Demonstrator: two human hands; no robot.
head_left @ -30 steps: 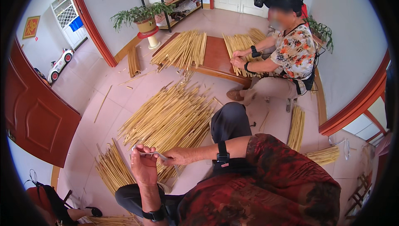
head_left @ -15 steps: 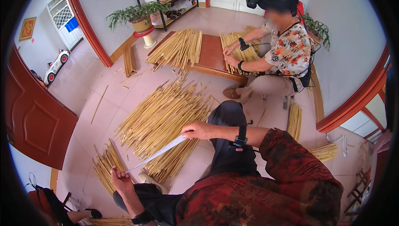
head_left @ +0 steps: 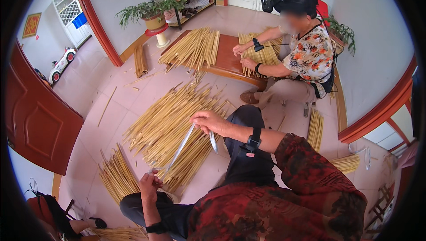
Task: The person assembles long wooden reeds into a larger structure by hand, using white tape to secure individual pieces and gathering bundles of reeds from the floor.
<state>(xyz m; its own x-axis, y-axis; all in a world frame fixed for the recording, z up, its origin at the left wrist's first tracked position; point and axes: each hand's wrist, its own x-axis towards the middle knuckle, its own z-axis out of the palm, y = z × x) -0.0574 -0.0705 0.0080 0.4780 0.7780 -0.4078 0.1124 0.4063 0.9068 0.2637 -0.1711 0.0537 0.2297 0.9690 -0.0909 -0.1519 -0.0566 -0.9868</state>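
A thin whitish strip [head_left: 181, 147], like plastic or cloth, stretches slantwise between my two hands. My right hand [head_left: 209, 123] pinches its upper part, and a short loose end dangles below these fingers. Lower and to the left, my left hand [head_left: 150, 186] has its fingers closed at the strip's other end. Beneath the strip, a wide heap of straw-coloured sticks [head_left: 164, 119] lies on the floor before my knees. A smaller bundle of similar sticks [head_left: 116, 174] is beside my left hand.
Across from me a person [head_left: 306, 54] handles sticks on a low red-brown table [head_left: 228, 57], which bears another stick pile [head_left: 195, 48]. More bundles [head_left: 315, 125] lie at the right. A potted plant [head_left: 154, 21] is at the back; a brown door [head_left: 42, 117] stands at left.
My right hand has risen slightly, and a loose strip end now hangs from it. My left hand has moved right and its fingers have drawn together. The strip hangs more steeply.
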